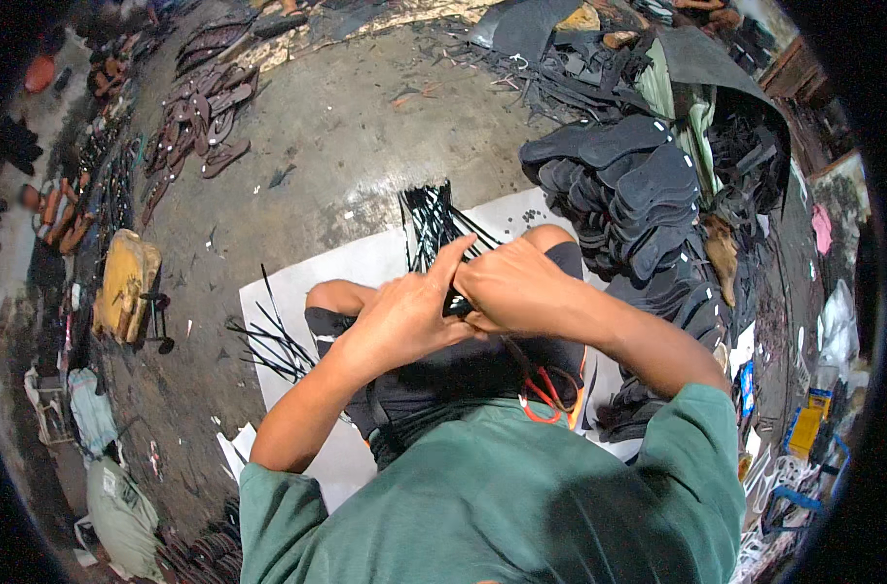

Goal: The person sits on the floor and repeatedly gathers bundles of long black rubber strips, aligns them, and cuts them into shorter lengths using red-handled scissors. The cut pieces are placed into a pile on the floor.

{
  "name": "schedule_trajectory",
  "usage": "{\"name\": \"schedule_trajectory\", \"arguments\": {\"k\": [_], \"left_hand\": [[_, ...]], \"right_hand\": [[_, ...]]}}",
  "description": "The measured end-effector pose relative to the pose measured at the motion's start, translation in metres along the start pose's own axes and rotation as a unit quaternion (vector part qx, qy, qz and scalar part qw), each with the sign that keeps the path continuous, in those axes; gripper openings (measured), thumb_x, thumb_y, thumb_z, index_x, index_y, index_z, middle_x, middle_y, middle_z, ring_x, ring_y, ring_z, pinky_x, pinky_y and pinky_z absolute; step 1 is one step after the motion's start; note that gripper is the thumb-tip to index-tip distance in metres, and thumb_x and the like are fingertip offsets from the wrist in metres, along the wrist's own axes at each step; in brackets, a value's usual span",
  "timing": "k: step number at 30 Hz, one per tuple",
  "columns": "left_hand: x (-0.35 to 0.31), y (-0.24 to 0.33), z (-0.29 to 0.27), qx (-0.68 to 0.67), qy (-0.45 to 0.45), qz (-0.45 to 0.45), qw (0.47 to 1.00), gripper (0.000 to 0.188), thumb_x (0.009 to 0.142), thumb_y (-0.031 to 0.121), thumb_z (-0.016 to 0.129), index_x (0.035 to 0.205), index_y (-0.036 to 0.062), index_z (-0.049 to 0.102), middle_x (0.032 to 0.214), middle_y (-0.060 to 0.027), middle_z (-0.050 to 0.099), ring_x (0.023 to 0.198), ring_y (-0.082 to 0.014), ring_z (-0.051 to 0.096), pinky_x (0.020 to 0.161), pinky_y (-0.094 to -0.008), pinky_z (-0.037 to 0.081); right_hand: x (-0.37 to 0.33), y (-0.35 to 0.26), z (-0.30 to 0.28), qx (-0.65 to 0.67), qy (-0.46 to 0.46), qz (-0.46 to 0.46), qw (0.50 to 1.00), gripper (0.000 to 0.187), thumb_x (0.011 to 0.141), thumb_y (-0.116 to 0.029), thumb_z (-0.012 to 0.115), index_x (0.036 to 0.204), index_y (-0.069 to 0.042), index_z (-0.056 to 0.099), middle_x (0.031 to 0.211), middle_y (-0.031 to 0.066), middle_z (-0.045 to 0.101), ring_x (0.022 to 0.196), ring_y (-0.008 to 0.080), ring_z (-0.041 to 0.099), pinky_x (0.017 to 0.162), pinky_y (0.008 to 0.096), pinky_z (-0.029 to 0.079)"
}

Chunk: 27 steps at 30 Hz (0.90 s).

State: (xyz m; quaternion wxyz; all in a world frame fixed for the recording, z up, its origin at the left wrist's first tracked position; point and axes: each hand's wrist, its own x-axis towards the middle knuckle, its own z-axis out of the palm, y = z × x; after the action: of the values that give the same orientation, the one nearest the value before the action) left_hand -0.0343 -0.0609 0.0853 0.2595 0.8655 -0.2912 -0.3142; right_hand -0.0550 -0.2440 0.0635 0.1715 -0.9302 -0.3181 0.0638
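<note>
My left hand [411, 310] and my right hand [516, 284] meet over my lap, fingers curled close together. The left index finger points up and its thumb reaches toward the right hand. Something dark shows between them, but what they grip is mostly hidden. Just beyond the hands, a bundle of thin black strips [427, 216] lies on a white sheet [365, 240], some strips running close to my fingers. More loose black strips [276, 343] fan out by my left knee. A pair of scissors with red-orange handles [527, 397] rests on my lap, below my right hand.
Stacks of black sole-shaped pieces [614, 180] stand at the right, beside dark sheet scraps [599, 83]. Brown sole-shaped pieces [205, 112] lie far left on the floor [346, 117]. A yellowish block [125, 284] sits at the left. Small dark bits [529, 220] dot the sheet.
</note>
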Motion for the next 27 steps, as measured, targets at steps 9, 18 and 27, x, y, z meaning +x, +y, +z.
{"name": "schedule_trajectory", "arguments": {"k": [9, 18, 27], "left_hand": [[0.003, -0.077, 0.014, -0.457, 0.264, 0.112, 0.842, 0.059, 0.089, 0.035, 0.073, 0.13, -0.0019, 0.05, 0.085, -0.0028, 0.061, 0.073, -0.0086, 0.056, 0.066, -0.0245, 0.047], [0.033, -0.064, 0.027, -0.539, 0.26, 0.183, 0.78, 0.077, 0.087, 0.054, 0.067, 0.133, -0.0048, 0.048, 0.066, 0.0018, 0.046, 0.054, -0.0073, 0.043, 0.05, -0.0223, 0.035], [0.031, -0.075, 0.024, -0.487, 0.337, 0.299, 0.748, 0.054, 0.082, 0.014, 0.079, 0.129, -0.0004, 0.055, 0.11, -0.0048, 0.064, 0.087, -0.0105, 0.059, 0.076, -0.0242, 0.048]], "right_hand": [[-0.167, -0.053, 0.123, 0.204, 0.057, 0.483, 0.85, 0.039, 0.085, -0.022, 0.073, 0.108, 0.002, 0.054, 0.099, 0.022, 0.057, 0.091, 0.0428, 0.059, 0.078, 0.0463, 0.049], [-0.187, -0.066, 0.154, 0.399, 0.045, 0.534, 0.745, 0.039, 0.077, -0.011, 0.078, 0.106, 0.001, 0.055, 0.078, 0.0045, 0.062, 0.071, 0.0167, 0.063, 0.067, 0.0324, 0.052], [-0.093, -0.096, 0.035, 0.794, 0.079, 0.116, 0.591, 0.042, 0.089, -0.032, 0.07, 0.109, 0.0, 0.053, 0.091, 0.0035, 0.056, 0.084, 0.0116, 0.056, 0.077, 0.0285, 0.047]]}}
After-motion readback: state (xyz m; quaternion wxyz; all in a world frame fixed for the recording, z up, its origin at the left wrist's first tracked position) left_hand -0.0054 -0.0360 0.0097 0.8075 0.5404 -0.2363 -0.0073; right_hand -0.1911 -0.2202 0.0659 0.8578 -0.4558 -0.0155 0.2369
